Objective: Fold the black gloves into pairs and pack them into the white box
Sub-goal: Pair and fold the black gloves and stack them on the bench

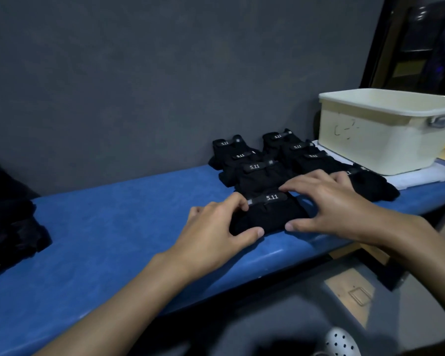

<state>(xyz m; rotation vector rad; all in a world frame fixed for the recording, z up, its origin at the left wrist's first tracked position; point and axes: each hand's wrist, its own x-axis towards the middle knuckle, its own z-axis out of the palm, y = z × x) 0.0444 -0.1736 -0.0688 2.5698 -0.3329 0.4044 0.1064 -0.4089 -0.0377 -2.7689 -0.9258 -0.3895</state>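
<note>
gripping the folded glove pair at frame centre on the table with both hands, left hand curled on its left end, right hand on its right (long axis left-right). toward the upper right, nearer the right hand: white box.

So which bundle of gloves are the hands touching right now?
The folded glove pair nearest the front edge of the blue bench. The left hand and right hand grip its two ends; the other folded pairs sit behind it, toward the wall.
</note>
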